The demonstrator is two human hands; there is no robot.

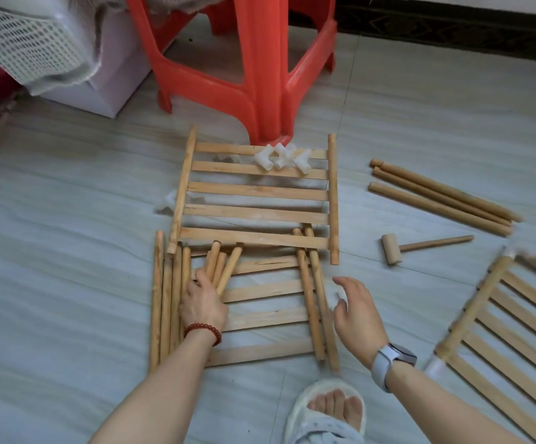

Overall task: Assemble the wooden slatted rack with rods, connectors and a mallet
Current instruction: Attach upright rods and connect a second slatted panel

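Two wooden slatted panels lie on the floor, one (257, 192) farther off and one (260, 318) nearer, partly under it. My left hand (204, 304) grips a bundle of short rods (223, 267) on the near panel's left side. More rods (164, 299) lie along that panel's left edge. My right hand (358, 312) hovers to the right of the near panel with curled fingers and a small white piece at the fingertips. White plastic connectors (281, 157) sit on the far panel. A wooden mallet (394, 248) lies to the right. A third slatted panel (510, 341) is at the right edge.
Three long rods (439, 197) lie on the tiles at right. A red plastic stool (244, 75) stands just behind the far panel. A white box with a mesh cover (51, 52) is at back left. My slippered foot (327, 411) rests near the bottom.
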